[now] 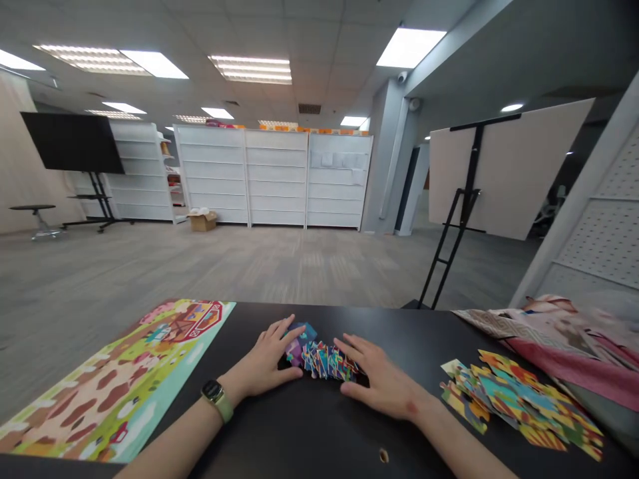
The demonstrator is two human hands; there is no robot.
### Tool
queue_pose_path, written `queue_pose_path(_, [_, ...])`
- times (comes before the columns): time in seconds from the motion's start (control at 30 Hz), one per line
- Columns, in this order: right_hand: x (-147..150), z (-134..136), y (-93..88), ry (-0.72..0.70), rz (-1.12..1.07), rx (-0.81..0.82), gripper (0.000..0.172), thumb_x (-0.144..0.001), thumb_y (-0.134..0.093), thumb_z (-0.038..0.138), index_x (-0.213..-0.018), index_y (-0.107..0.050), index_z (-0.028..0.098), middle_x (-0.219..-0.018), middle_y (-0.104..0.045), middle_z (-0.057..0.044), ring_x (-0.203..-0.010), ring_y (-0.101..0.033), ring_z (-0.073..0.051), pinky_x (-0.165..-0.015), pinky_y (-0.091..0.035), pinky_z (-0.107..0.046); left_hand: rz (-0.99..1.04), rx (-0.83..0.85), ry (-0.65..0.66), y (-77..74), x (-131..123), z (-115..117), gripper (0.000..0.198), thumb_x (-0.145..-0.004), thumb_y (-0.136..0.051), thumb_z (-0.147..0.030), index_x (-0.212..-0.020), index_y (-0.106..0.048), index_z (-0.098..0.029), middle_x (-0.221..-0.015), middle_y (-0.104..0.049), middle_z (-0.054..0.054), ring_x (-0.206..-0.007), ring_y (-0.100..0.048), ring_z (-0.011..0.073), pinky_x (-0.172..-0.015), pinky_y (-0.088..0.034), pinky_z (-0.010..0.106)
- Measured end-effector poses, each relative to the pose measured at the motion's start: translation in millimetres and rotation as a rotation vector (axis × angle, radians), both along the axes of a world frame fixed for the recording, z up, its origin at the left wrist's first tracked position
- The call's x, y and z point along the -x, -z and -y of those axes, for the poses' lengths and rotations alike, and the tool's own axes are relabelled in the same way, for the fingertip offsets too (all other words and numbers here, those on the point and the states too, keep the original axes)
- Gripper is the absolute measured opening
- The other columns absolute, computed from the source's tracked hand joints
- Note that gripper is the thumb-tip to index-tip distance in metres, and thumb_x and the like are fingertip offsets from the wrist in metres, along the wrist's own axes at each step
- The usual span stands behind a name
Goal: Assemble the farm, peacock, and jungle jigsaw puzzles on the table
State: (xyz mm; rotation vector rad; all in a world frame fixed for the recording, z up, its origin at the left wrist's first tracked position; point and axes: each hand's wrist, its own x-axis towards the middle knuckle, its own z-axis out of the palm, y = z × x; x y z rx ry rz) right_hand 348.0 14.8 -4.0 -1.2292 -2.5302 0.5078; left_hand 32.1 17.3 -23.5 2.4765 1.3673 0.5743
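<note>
A row of small blue and purple jigsaw puzzle pieces (327, 360) stands bunched together on the black table, between my two hands. My left hand (273, 352) rests at the row's left end, its thumb and fingers apart around the pieces there. At the right end is my right hand (377, 372), fingers spread, with the fingertips close to or touching the last pieces. Neither hand has a closed grip. A few purple and dark blue pieces lie flatter beside my left fingers, partly hidden by them. My left wrist wears a watch with a green band.
On the left lies a farm-picture puzzle sheet (124, 379). To the right is a loose heap of larger yellow and teal puzzle pieces (519, 399), with a pink and patterned cloth (564, 346) behind it. The black table (299, 439) has a small hole near its front.
</note>
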Motion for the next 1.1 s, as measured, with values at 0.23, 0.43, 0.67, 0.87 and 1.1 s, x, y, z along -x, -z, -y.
queue_pose_path(0.23, [-6.9, -9.7, 8.4, 0.098, 0.139, -0.03, 0.071, -0.095, -0.055, 0.052, -0.157, -0.028, 0.032, -0.165, -0.026, -0.01, -0.153, -0.019, -0.032, -0.122, -0.016, -0.059, 0.033, -0.02, 0.08, -13.1, 7.9, 7.1, 0.079, -0.067, -0.087, -0.06, -0.137, -0.058, -0.035, -0.162, -0.03, 0.011, -0.147, -0.023, 0.0416, -0.115, -0.025, 0.063])
queue_pose_path(0.43, [18.2, 17.8, -7.4, -0.121, 0.029, -0.126, 0.079, -0.089, -0.067, 0.042, -0.157, -0.027, 0.038, -0.167, -0.017, -0.005, -0.153, -0.017, -0.034, -0.122, -0.015, -0.06, -0.073, 0.096, 0.088, -15.6, 12.5, 11.7, 0.124, -0.054, -0.089, -0.069, -0.157, -0.029, -0.038, -0.168, -0.008, 0.015, -0.149, -0.007, 0.0504, -0.112, -0.016, 0.074])
queue_pose_path(0.67, [38.0, 25.5, -4.9, -0.161, 0.05, -0.066, 0.063, -0.094, -0.06, 0.043, -0.153, -0.039, 0.036, -0.165, -0.026, -0.006, -0.153, -0.019, -0.033, -0.122, -0.012, -0.061, -0.062, 0.07, -0.032, -0.7, 11.3, 6.8, 0.083, -0.087, -0.072, -0.055, -0.156, -0.027, -0.044, -0.167, -0.017, 0.009, -0.151, -0.015, 0.0436, -0.112, -0.024, 0.07])
queue_pose_path(0.87, [22.9, 4.5, 5.6, -0.044, 0.058, -0.123, 0.045, -0.096, -0.055, 0.039, -0.141, -0.057, 0.031, -0.162, -0.034, -0.008, -0.152, -0.022, -0.032, -0.122, -0.015, -0.061, -0.025, -0.014, -0.104, 0.2, 10.8, 3.9, 0.086, -0.082, -0.076, -0.054, -0.155, -0.033, -0.038, -0.165, -0.022, 0.012, -0.148, -0.021, 0.0431, -0.111, -0.029, 0.068])
queue_pose_path(1.1, [26.7, 5.4, 3.5, -0.015, 0.042, -0.223, 0.047, -0.092, -0.056, 0.029, -0.14, -0.057, 0.028, -0.159, -0.041, -0.01, -0.148, -0.033, -0.031, -0.12, -0.023, -0.059, 0.011, -0.131, 0.051, -25.8, 3.4, 16.4, 0.05, -0.072, -0.088, -0.048, -0.117, -0.07, -0.035, -0.138, -0.051, 0.007, -0.128, -0.043, 0.0352, -0.106, -0.037, 0.05])
